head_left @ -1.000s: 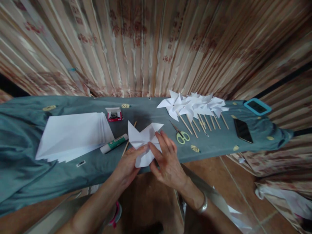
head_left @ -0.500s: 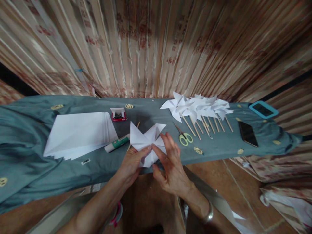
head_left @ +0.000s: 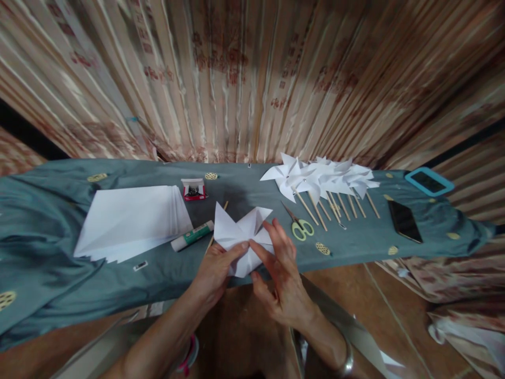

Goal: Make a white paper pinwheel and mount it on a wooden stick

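A white paper pinwheel [head_left: 241, 226] without a stick on it is held at the near edge of the cloth-covered table. My left hand [head_left: 215, 268] grips its lower left side, thumb on the paper near the centre. My right hand [head_left: 278, 276] is at its right side, index fingertip pressed near the middle beside the left thumb and the other fingers around the edge. Left of the pinwheel lies a glue stick [head_left: 192, 236], with a wooden stick [head_left: 211, 239] partly hidden behind the paper. Green-handled scissors [head_left: 302, 228] lie to the right.
A stack of white paper [head_left: 126, 221] lies at the left, near a small red box [head_left: 193, 190] of dark metal pieces. Several finished pinwheels [head_left: 323, 176] on sticks lie at the back right. A phone [head_left: 405, 221] and a blue-framed device [head_left: 429, 181] rest at the far right.
Both hands keep hold of the pinwheel with almost the same grip. The whole view has shifted slightly, so everything appears a little lower and further right.
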A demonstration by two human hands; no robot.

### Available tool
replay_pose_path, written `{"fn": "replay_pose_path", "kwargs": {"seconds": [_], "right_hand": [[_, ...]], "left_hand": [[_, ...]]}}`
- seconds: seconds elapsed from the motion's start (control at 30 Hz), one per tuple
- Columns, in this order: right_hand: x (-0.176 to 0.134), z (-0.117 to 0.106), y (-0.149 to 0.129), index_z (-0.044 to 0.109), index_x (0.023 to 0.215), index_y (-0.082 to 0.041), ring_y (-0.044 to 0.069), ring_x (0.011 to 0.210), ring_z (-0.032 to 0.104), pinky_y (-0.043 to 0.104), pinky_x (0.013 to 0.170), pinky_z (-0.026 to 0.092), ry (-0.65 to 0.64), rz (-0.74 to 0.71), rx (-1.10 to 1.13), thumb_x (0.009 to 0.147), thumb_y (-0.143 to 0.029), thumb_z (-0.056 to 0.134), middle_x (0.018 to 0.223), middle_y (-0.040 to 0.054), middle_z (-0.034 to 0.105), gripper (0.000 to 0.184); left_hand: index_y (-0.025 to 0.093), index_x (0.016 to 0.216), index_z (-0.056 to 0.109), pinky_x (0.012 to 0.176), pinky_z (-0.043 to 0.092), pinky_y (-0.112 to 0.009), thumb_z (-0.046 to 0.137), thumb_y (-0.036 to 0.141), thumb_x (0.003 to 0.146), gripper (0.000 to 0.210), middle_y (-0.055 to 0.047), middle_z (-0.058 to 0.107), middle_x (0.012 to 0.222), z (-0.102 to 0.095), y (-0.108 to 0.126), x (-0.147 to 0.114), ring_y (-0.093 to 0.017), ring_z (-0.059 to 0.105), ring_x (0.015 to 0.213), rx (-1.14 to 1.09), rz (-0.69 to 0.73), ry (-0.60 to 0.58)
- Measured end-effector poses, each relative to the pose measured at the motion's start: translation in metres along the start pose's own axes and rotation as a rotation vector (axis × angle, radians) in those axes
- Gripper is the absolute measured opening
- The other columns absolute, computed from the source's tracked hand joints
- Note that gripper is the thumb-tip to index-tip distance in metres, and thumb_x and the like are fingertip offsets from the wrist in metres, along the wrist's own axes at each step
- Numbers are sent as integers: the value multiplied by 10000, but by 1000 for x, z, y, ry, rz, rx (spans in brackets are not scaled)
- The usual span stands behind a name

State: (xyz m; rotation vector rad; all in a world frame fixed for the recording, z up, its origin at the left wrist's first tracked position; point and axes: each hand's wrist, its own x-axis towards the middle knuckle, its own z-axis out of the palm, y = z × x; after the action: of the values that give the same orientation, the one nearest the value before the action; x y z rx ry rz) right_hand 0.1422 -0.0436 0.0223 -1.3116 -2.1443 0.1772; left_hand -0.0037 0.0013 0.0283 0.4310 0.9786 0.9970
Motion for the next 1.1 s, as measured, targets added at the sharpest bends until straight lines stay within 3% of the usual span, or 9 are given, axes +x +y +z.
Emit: {"fn": "replay_pose_path", "kwargs": {"seconds": [0.53,0.8,0.93,1.1], "right_hand": [[7,4,-6,538,1246,-199,297,1481,150,579,1129,240,76,49,97,876,-175,460,1566,112,281,379],[18,-9,-2,589,1192,-232,264,1471,206,554,1159,242,202,108,171,913,-222,494,1534,76,352,295],[21,-13,4,459,1359,-250,273,1459,240,557,1164,242,264,200,183,893,-323,559,1556,86,312,483],[25,-1,7,271,1474,-189,290,1386,383,530,1133,325,200,386,276,809,-455,652,1500,156,393,812]], "left_hand": [[142,706,760,628,472,-249,863,309,475,304,-34,759,703,-8,1,5,-150,617,612,163,174,81],[125,715,752,584,456,-248,879,314,457,344,-52,752,669,-12,1,2,-142,608,548,68,98,100],[120,718,754,624,470,-260,873,326,467,347,-57,754,683,-15,1,0,-160,633,593,86,119,111],[128,703,758,598,467,-269,843,336,486,313,-52,749,673,-15,4,-3,-172,624,587,216,178,107]]}}
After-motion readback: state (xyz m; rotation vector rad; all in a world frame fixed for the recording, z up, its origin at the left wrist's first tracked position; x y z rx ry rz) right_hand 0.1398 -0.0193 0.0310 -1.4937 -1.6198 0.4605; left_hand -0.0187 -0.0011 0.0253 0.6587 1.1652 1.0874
